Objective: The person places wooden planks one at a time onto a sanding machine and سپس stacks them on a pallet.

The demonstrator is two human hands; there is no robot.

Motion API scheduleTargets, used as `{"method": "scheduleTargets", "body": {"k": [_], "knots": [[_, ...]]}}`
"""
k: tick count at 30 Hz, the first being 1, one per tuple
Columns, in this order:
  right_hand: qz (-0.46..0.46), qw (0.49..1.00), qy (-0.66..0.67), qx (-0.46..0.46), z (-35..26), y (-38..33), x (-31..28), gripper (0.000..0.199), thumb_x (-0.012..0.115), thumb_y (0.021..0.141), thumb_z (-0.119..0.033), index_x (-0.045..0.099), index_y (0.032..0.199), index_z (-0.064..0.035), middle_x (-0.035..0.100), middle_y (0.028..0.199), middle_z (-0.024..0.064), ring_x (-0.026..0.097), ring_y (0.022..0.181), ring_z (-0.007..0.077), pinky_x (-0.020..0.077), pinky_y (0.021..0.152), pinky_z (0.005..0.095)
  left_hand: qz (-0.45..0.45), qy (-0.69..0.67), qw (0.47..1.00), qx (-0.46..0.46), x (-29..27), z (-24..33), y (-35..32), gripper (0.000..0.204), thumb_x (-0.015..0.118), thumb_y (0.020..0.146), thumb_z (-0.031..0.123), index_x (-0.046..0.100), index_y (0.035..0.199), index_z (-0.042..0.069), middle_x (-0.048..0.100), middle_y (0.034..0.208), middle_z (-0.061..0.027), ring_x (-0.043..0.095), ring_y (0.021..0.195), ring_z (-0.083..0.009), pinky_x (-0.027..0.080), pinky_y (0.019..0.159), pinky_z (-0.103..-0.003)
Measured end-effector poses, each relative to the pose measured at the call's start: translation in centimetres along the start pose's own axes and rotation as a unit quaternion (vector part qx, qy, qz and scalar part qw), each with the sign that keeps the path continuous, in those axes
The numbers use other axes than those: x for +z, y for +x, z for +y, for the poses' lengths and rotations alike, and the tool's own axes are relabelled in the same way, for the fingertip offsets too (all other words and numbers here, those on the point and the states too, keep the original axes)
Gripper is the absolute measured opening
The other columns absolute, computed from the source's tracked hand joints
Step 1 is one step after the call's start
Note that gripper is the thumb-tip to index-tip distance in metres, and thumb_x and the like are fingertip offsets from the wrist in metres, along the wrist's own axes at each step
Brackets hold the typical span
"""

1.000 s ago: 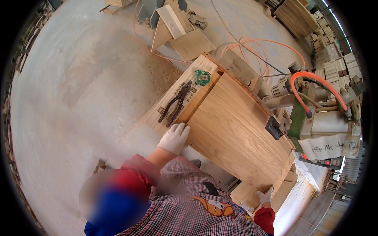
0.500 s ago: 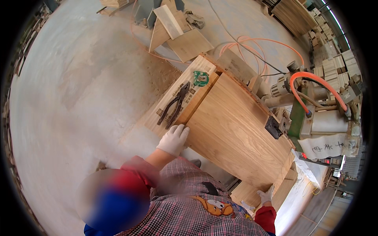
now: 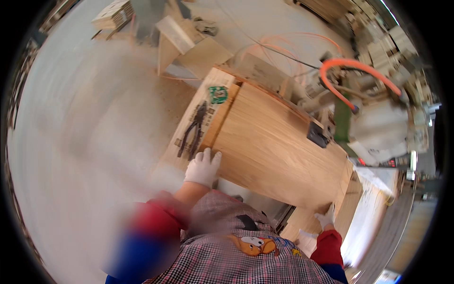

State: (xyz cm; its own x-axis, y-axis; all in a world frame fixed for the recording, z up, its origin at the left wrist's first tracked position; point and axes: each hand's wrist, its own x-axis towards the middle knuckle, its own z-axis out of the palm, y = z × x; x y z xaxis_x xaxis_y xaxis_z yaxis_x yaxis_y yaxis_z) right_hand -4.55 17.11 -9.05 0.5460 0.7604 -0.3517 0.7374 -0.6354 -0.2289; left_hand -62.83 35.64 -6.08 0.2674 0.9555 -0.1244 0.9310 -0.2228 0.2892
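A broad light wooden panel point(image 3: 269, 137) lies slantwise across the work surface in front of me. My left hand point(image 3: 203, 168), in a white glove, is at its near left corner, with the fingers curled over the edge and the thumb side low. At the near right corner, my gloved right hand point(image 3: 325, 218) grips the panel's end, its fingers along the edge and the thumb apart. Dark-handled pliers point(image 3: 193, 130) lie on a printed pale board point(image 3: 181, 128) just beyond my left hand. A small green object point(image 3: 218, 94) sits past the pliers.
A machine with a thick orange hose point(image 3: 366, 66) stands at the right, a black block point(image 3: 318, 135) beside the panel's far edge. Loose boards point(image 3: 203, 57) lean on the floor beyond. Stacked wood point(image 3: 113, 19) is at the far left. Thin hoses cross the floor behind.
The view has shifted and blurred, so the panel, pliers and machine appear further left. Both hands stay at the same panel corners; the right hand looks more upright.
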Motion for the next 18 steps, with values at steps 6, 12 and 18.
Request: {"method": "scheduleTargets", "body": {"k": [6, 12, 18], "knots": [[0.052, 0.996, -0.072, -0.016, -4.9, -1.7, -2.4, 0.107, 0.086, 0.052, -0.029, 0.028, 0.137, 0.0013, 0.038, 0.135, 0.0254, 0.037, 0.125, 0.0392, 0.0351, 0.104, 0.0414, -0.08, 0.111, 0.99, -0.022, -1.3, 2.2, 1.2, 0.083, 0.076, 0.066, 0.028, 0.036, 0.137, 0.017, 0.043, 0.128, -0.0181, 0.05, 0.107, -0.0332, 0.047, 0.085, -0.04], [0.066, 0.989, -0.132, -0.011, -3.7, -1.4, -2.2, 0.111, 0.086, 0.051, -0.039, 0.028, 0.137, -0.0002, 0.037, 0.135, 0.0253, 0.039, 0.125, 0.0391, 0.0396, 0.099, 0.0435, -0.138, 0.239, 0.96, -0.04, -0.9, 3.1, 1.5, 0.091, 0.075, 0.069, 0.033, 0.024, 0.143, 0.018, 0.046, 0.121, -0.0171, 0.055, 0.102, -0.0319, 0.05, 0.08, -0.04], [0.035, 0.994, -0.098, 0.024, -5.8, -2.2, -3.4, 0.109, 0.086, 0.051, -0.039, 0.029, 0.137, -0.0029, 0.036, 0.137, 0.0189, 0.037, 0.126, 0.0351, 0.0421, 0.098, 0.0417, -0.201, 0.303, 0.929, -0.067, -2.1, 4.5, 2.6, 0.097, 0.072, 0.072, 0.038, 0.013, 0.146, 0.018, 0.052, 0.111, -0.0165, 0.061, 0.093, -0.0289, 0.052, 0.076, -0.038]]}}
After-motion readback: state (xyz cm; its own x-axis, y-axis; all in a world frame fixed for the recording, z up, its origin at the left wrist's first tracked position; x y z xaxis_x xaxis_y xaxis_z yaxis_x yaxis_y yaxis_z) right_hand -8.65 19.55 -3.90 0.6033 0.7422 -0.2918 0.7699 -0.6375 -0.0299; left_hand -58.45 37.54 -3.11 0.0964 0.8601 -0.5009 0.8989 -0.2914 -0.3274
